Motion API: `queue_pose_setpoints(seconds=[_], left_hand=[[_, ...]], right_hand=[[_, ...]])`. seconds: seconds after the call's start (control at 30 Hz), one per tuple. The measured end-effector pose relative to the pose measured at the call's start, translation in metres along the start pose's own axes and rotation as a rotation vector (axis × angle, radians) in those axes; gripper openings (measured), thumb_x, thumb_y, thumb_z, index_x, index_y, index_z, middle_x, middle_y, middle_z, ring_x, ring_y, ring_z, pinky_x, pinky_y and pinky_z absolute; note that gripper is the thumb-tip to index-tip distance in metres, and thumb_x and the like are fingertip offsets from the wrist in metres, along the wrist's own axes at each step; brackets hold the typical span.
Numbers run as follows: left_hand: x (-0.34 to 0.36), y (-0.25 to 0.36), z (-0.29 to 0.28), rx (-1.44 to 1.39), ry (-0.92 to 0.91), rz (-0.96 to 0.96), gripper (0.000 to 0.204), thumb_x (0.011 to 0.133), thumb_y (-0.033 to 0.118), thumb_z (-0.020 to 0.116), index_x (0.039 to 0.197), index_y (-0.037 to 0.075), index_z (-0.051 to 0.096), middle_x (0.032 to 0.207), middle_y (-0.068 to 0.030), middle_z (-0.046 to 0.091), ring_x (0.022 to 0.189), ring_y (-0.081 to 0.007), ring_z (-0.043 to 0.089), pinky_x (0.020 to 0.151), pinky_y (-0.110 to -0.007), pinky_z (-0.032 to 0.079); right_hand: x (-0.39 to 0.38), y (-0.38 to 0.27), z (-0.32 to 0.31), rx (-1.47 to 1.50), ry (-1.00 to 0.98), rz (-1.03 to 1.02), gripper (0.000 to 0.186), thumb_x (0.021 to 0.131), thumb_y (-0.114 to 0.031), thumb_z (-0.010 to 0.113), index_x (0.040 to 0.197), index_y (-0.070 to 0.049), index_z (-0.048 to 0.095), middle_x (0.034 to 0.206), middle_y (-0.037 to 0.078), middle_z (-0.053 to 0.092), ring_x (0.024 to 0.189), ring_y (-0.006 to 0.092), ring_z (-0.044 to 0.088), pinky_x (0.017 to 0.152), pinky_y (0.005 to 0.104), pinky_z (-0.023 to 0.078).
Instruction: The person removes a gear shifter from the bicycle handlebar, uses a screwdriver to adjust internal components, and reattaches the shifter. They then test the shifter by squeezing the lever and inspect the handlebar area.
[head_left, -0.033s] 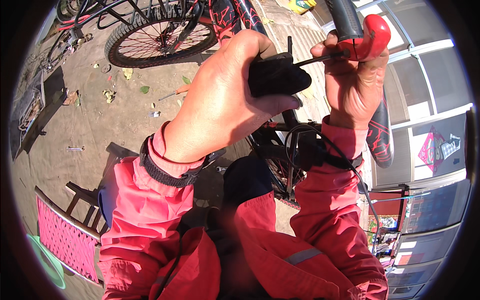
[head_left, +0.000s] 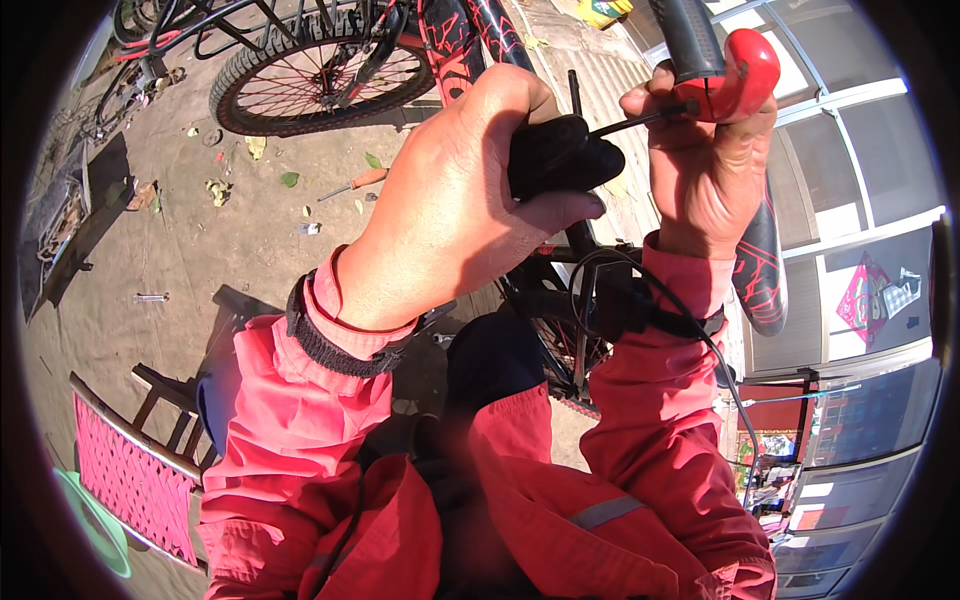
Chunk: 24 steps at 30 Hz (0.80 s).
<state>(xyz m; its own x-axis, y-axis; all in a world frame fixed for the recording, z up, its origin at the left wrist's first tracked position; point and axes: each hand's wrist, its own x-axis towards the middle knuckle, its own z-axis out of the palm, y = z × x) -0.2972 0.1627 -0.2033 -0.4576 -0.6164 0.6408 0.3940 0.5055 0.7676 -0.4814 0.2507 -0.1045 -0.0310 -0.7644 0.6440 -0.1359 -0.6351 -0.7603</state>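
Note:
My left hand (head_left: pixel 440 200) is closed around a black, irregular part (head_left: pixel 555 155); its exact shape is partly hidden by my fingers. A thin black rod or cable (head_left: pixel 640 122) runs from that part to a red curved piece (head_left: pixel 750 70) at the end of a black handlebar grip (head_left: pixel 685 35). My right hand (head_left: pixel 705 175) has its fingers curled beneath and around the red piece, just right of the black part. Behind both hands is a black-and-red bicycle frame (head_left: pixel 445 50), with a loose looping cable (head_left: pixel 700 330) over my right forearm.
A bicycle wheel (head_left: pixel 322 85) is at upper left. An orange-handled screwdriver (head_left: pixel 368 178) and a wrench (head_left: pixel 152 297) lie on the ground (head_left: pixel 180 250). A pink woven seat (head_left: pixel 135 460) and green basin (head_left: pixel 90 520) are at lower left. A glass-paned wall (head_left: pixel 850 160) spans the right.
My left hand has shifted slightly right and down with the black part in it. My right hand and the red piece look unmoved.

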Motion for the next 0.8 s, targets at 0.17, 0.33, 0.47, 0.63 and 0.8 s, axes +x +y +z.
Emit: queue_pose_setpoints(seconds=[0.17,0.33,0.47,0.63,0.8], left_hand=[[0.001,0.008,0.004,-0.015,0.025,-0.039,0.053,0.067,0.004,0.091,0.099,0.005,0.049,0.097,-0.0057,0.058,0.084,-0.0118,0.053,0.074,-0.027,0.048],[0.0,0.01,0.0,-0.127,-0.085,-0.13,0.045,0.073,0.001,0.084,0.101,0.005,0.049,0.098,-0.0019,0.055,0.086,-0.0114,0.052,0.077,-0.026,0.046],[0.009,0.004,-0.007,-0.312,-0.152,-0.087,0.033,0.078,0.007,0.076,0.1,0.001,0.051,0.087,-0.0027,0.055,0.079,-0.0138,0.054,0.071,-0.031,0.047],[0.012,0.012,-0.023,-0.453,-0.316,-0.317,0.024,0.085,0.01,0.068,0.105,0.0,0.059,0.085,0.0011,0.056,0.077,-0.0068,0.049,0.066,-0.027,0.043],[0.02,0.019,-0.035,-0.462,-0.472,-0.387,0.04,0.082,0.014,0.059,0.119,-0.001,0.06,0.105,-0.0011,0.062,0.095,-0.0084,0.055,0.082,-0.025,0.042]], right_hand=[[-0.002,0.004,0.003,-0.084,-0.016,-0.037,0.05,0.101,-0.04,0.059,0.135,-0.005,0.054,0.106,0.018,0.07,0.098,0.0359,0.066,0.084,0.0549,0.057],[0.0,0.008,-0.013,-0.033,0.001,-0.066,0.046,0.1,-0.037,0.061,0.131,-0.004,0.052,0.108,0.019,0.069,0.102,0.0364,0.066,0.083,0.0561,0.058],[-0.003,0.012,-0.016,-0.053,-0.031,-0.084,0.047,0.101,-0.035,0.059,0.133,-0.003,0.049,0.112,0.02,0.068,0.106,0.0368,0.066,0.086,0.0569,0.058],[-0.001,0.01,-0.018,-0.051,-0.096,-0.049,0.045,0.102,-0.032,0.058,0.136,-0.003,0.049,0.117,0.021,0.066,0.109,0.036,0.065,0.088,0.0571,0.057],[0.002,0.013,-0.019,0.028,-0.125,-0.068,0.042,0.103,-0.028,0.058,0.137,-0.004,0.051,0.118,0.023,0.065,0.11,0.0357,0.065,0.089,0.0579,0.056]])
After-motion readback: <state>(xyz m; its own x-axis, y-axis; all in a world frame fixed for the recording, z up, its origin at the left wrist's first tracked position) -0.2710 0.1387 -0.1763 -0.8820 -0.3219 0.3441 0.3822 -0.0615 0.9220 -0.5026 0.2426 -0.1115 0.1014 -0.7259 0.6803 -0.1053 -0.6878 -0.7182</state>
